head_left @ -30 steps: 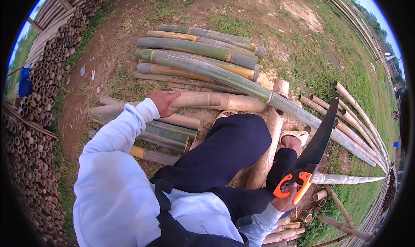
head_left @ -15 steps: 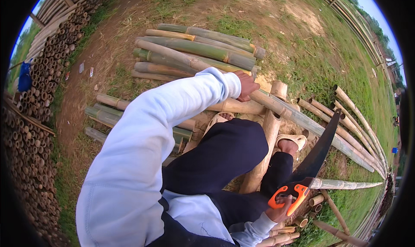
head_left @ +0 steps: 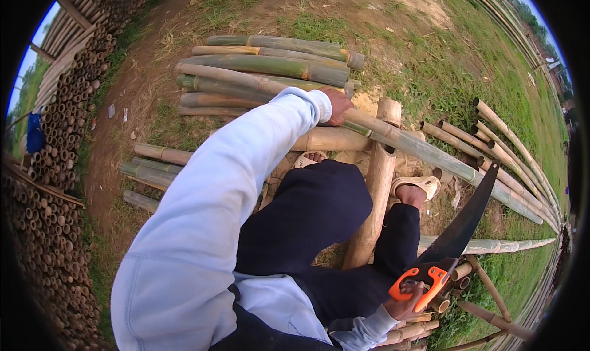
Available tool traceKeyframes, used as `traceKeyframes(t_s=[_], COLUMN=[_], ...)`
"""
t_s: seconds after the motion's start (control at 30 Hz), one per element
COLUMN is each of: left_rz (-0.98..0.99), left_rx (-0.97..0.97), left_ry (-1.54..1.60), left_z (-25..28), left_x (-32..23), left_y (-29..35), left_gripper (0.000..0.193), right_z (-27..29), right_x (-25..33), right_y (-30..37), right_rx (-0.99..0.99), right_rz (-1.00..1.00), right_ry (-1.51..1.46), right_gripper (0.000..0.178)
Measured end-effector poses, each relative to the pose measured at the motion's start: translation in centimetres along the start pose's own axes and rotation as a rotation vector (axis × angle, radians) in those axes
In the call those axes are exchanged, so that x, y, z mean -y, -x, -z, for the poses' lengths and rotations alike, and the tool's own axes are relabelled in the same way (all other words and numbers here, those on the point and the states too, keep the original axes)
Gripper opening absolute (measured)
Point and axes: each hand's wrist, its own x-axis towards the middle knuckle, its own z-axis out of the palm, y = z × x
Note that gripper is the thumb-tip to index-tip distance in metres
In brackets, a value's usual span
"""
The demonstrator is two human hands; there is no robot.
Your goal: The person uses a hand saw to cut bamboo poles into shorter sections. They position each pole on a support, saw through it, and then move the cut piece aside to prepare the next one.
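My left hand [head_left: 337, 105] is closed round a long bamboo pole [head_left: 402, 140] that slants from the cut bamboo pile down to the right. The pole rests across a thick bamboo crosspiece near a short upright stub [head_left: 389, 112]. At lower right, my right hand [head_left: 404, 300] grips the orange handle of a handsaw [head_left: 462, 224]. The saw's dark blade points up and to the right, apart from my left hand; its tip overlaps the pole's far part in view, and I cannot tell whether they touch.
Cut bamboo lengths [head_left: 264, 68] lie ahead, with more [head_left: 153, 173] at left. A thick bamboo log [head_left: 373, 212] lies between my feet. Long poles [head_left: 516, 139] spread at right. A big stack of bamboo [head_left: 46, 252] borders the left. Grass and bare soil surround this.
The view has shifted a little. The handsaw in my right hand has moved slightly to the right. My left hand stays closed on the bamboo pole.
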Motion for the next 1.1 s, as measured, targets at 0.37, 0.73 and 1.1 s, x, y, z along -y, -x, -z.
traceKeyframes(t_s=[0.37, 0.73, 1.1], left_rz=[0.062, 0.034, -0.078], left_rx=[0.004, -0.048, -0.14], left_ry=[0.016, -0.005, -0.001], left_z=[-0.1, -2.0, -4.8], left_x=[2.9, 2.7, 3.2], left_y=[1.4, -2.3, -4.3], left_gripper=[0.049, 0.051, 0.08], right_z=[-0.1, -2.5, -4.2], right_x=[-0.8, -0.1, 0.1], right_y=[-0.1, -0.8, -0.9], right_rx=[0.039, 0.176, 0.229], right_rz=[-0.002, 0.107, 0.049], right_ry=[0.014, 0.065, 0.061], right_gripper=[0.031, 0.014, 0.012])
